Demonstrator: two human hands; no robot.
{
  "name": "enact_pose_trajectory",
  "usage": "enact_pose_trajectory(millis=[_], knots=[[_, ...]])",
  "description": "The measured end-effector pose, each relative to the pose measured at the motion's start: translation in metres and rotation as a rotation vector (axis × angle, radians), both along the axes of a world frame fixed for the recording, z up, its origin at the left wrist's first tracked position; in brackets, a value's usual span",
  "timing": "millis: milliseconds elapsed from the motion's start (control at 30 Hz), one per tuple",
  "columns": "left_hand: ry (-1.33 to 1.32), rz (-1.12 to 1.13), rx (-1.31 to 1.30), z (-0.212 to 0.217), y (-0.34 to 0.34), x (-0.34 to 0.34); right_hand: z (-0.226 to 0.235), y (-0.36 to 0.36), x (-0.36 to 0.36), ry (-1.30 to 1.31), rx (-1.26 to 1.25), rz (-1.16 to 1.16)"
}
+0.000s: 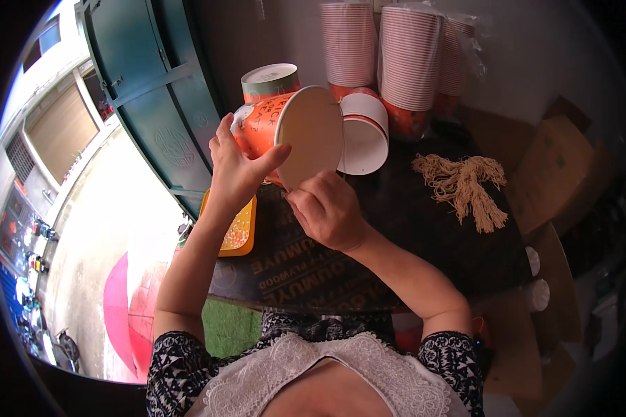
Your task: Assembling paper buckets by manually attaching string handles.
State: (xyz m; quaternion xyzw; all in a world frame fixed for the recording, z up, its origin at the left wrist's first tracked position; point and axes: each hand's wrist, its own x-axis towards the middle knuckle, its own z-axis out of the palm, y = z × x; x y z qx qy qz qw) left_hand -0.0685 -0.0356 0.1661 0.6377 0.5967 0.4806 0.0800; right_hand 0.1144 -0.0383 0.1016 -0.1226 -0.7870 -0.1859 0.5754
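Note:
My left hand [240, 163] grips an orange printed paper bucket [257, 128] by its side, thumb at the rim. The bucket is tilted, its pale open mouth facing right and towards me. Against the lower edge of that rim, my right hand [327, 212] is closed with its fingers pinched together. What sits between those fingers is too small or hidden to make out. Behind the held bucket stands an upside-down paper bucket [270, 75] with a white base. To its right, a white-lined paper bucket [364, 147] lies on its side.
A bundle of tan strings [466, 184] lies on the dark table [396, 257]. Partly behind my left forearm is a yellow tray [246, 229] of small pale bits. Tall stacks of paper buckets [409, 59] stand at the back. Cardboard [553, 163] is at right, a green door [135, 83] at left.

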Motion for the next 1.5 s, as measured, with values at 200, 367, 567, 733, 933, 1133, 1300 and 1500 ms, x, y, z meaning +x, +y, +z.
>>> enact_pose_trajectory(millis=[200, 367, 567, 733, 933, 1133, 1300, 1500], knots=[[-0.204, -0.269, 0.101, -0.007, -0.008, -0.012, 0.000, -0.001, 0.019, 0.199, -0.190, 0.100], [-0.210, -0.493, 0.348, -0.018, -0.005, -0.030, -0.004, 0.023, 0.056, 0.538, -0.745, 0.198], [-0.008, -0.654, 0.591, -0.036, 0.004, -0.044, -0.006, 0.030, 0.076, 0.268, -1.075, 0.503], [0.032, -0.796, 0.675, -0.043, 0.007, -0.043, 0.005, 0.022, 0.064, 0.070, -1.084, 0.461], [0.328, -0.586, 0.633, -0.032, -0.001, -0.053, 0.004, 0.038, 0.064, 0.222, -0.486, 0.126], [0.074, -0.332, 0.387, 0.008, -0.012, -0.057, 0.030, 0.031, 0.069, 0.028, -0.095, -0.451], [0.479, -0.299, 0.318, 0.041, -0.018, -0.014, 0.037, 0.025, 0.051, -0.060, 0.011, -0.600], [0.733, -0.152, 0.374, 0.048, -0.014, 0.013, 0.043, 0.022, 0.042, -0.066, 0.085, -0.637]])
